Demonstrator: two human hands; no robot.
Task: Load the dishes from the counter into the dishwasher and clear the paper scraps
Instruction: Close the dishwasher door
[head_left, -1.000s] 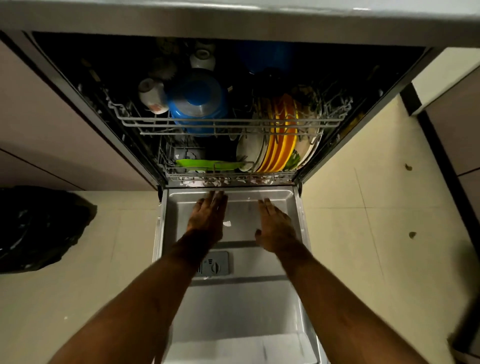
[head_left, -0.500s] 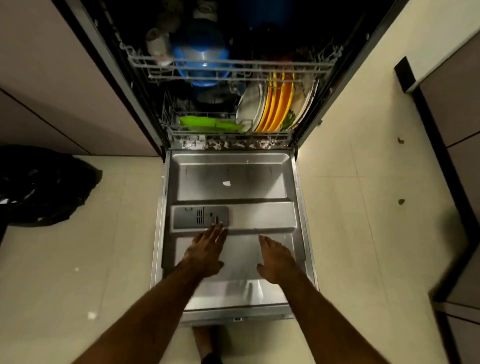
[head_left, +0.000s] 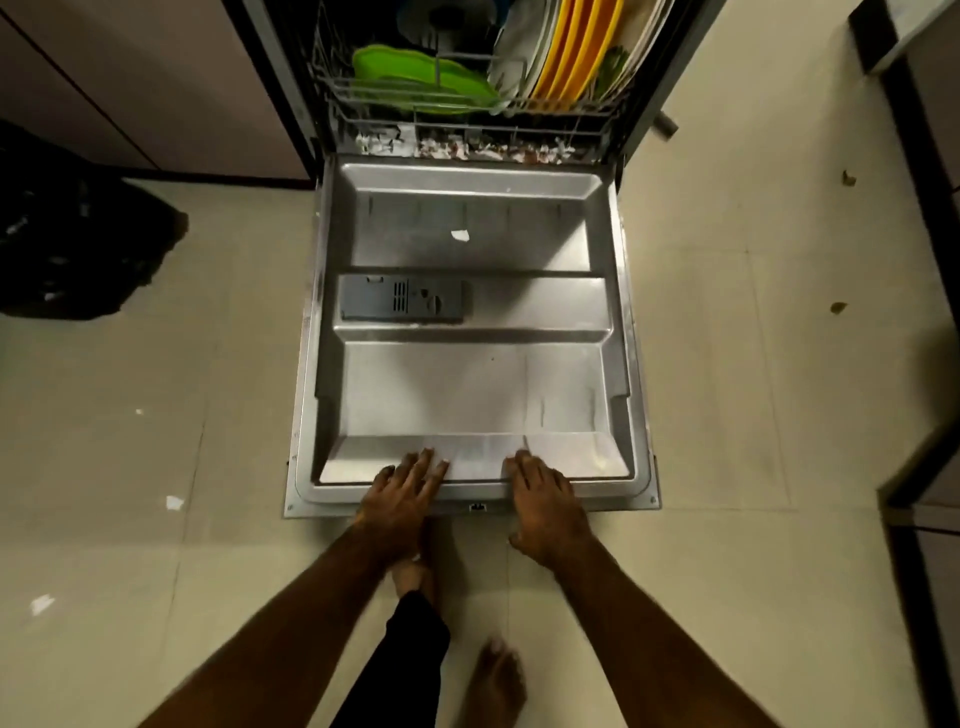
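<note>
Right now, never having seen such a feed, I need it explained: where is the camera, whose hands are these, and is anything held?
There is one camera, worn on a person's head, looking down. No robot is involved: a person works bare-handed. The left hand and right hand lie flat, fingers straight, on the near edge of the lowered steel dishwasher door, holding nothing. A small white paper scrap lies on the door, and more torn scraps line its hinge. The wire rack behind holds yellow plates and a flat green plastic piece.
</note>
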